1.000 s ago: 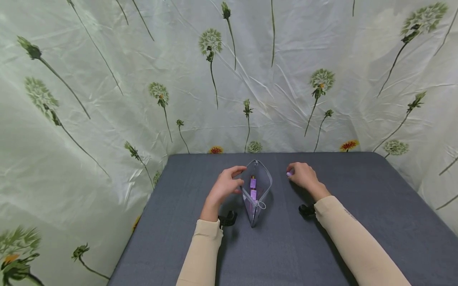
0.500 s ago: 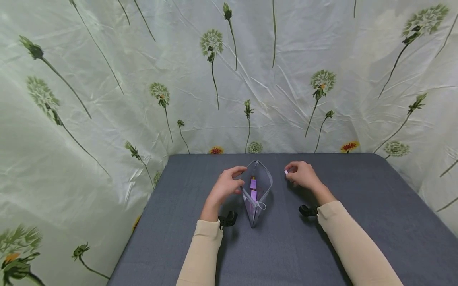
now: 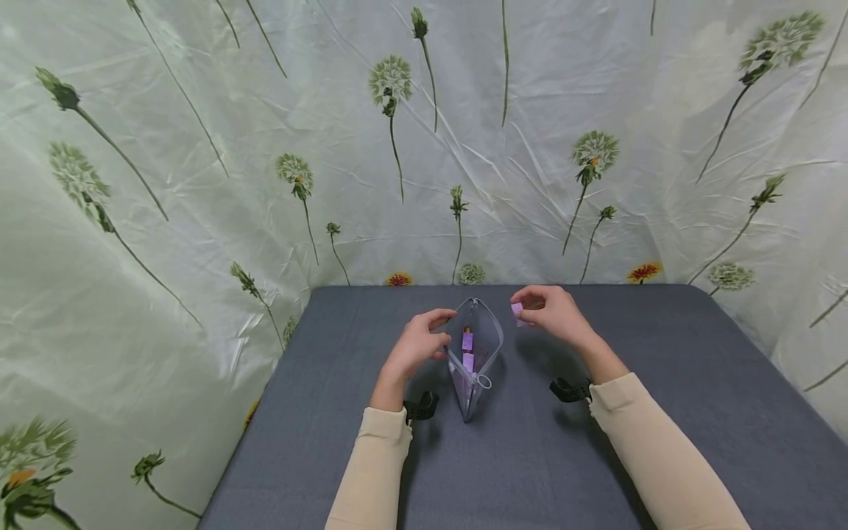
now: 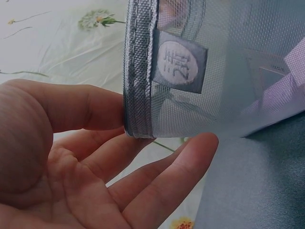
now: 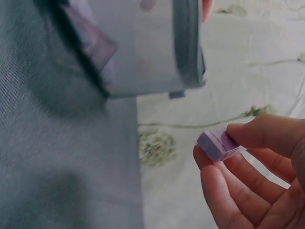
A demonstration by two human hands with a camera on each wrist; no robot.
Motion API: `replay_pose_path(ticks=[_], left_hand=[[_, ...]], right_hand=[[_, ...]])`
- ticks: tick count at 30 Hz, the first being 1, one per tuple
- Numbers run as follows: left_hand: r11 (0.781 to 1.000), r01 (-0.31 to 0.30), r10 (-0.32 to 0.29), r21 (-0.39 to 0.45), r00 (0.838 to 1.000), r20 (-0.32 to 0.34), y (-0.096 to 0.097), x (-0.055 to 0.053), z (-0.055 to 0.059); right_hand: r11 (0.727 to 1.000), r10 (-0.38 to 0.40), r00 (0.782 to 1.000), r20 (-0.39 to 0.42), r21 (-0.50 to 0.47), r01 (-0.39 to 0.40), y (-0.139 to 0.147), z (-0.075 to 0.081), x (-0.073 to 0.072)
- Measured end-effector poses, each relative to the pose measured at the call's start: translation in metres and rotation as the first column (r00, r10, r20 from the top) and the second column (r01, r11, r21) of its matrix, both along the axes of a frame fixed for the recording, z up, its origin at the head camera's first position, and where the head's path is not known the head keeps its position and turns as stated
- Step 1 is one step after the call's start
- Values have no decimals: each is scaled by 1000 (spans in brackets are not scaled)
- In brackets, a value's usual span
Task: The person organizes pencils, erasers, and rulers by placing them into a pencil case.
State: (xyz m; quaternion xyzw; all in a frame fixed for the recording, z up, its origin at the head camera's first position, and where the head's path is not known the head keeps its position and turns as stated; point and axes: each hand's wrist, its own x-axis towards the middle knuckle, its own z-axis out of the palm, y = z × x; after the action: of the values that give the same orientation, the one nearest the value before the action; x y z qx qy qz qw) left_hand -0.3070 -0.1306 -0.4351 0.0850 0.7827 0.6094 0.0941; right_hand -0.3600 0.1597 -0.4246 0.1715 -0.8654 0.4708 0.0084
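A grey mesh zip pouch (image 3: 492, 335) stands on the table with its mouth spread wide. On its left side, my left hand (image 3: 419, 338) pinches the zip edge (image 4: 138, 71) between thumb and fingers. Purple items (image 3: 467, 341) lie inside, and a clear ruler-like piece (image 4: 259, 71) shows through the mesh. To the pouch's right, my right hand (image 3: 556, 315) pinches a small purple block (image 5: 219, 144) between thumb and fingertips, above the table and apart from the pouch. The block has a seam across it.
The dark grey table (image 3: 331, 397) reaches back to a pale curtain (image 3: 318, 96) printed with dandelions. A ring pull (image 3: 484, 381) hangs at the pouch's near end. A black wrist camera (image 3: 568, 390) is worn on the right wrist, another (image 3: 422, 406) on the left.
My right hand has lifted the purple block off the table and moved it left, closer to the pouch. The left hand and pouch have stayed in place.
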Motion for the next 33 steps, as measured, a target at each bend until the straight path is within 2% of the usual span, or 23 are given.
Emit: replay_pose_path(ticks=[7, 13, 27, 33], left_hand=[[1000, -1, 1, -15, 1000, -4, 0, 0, 1], [1000, -6, 6, -8, 1000, -3, 0, -1, 0], [1000, -7, 7, -14, 1000, 4, -1, -2, 0], [1000, -1, 1, -29, 1000, 0, 0, -1, 1]], right_hand=[[999, 37, 996, -82, -1, -37, -17, 17, 14], [997, 58, 986, -157, 57, -50, -35, 20, 19], [987, 127, 981, -149, 119, -109, -58, 13, 20], [978, 154, 973, -170, 166, -126, -65, 11, 20]])
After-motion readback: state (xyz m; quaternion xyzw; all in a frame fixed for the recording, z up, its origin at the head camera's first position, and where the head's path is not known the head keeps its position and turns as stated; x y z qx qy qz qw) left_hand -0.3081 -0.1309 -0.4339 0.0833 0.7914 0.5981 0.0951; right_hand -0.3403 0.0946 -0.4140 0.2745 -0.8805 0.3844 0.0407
